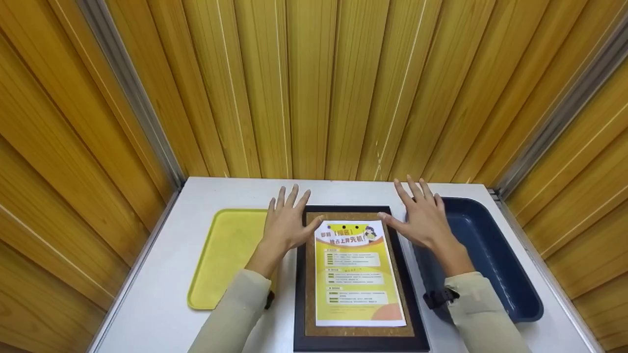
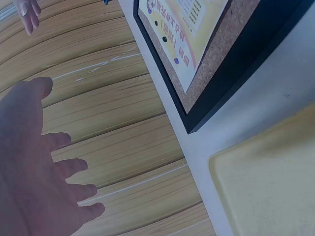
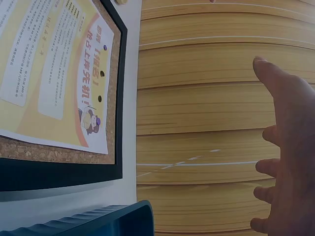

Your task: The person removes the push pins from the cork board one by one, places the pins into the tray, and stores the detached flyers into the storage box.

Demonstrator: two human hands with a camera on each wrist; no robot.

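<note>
A black-framed cork board (image 1: 310,294) lies on the white table, and a yellow printed sheet (image 1: 360,309) is on it. Several dark round pins (image 3: 102,73) show along the sheet's top edge. My left hand (image 1: 287,223), fingers spread, hovers over the board's upper left side and holds nothing. Over the upper right side my right hand (image 1: 424,220) is likewise spread and empty. Both wrist views show the palms raised apart from the board, with the fingers (image 2: 74,167) pointing toward the back wall.
On the left lies a shallow yellow tray (image 1: 230,245), partly behind the left forearm. A deep dark blue tray (image 1: 490,250) stands on the right, partly under the right arm. Wood-look panels (image 1: 314,88) wall the table (image 1: 162,274) at the back and sides.
</note>
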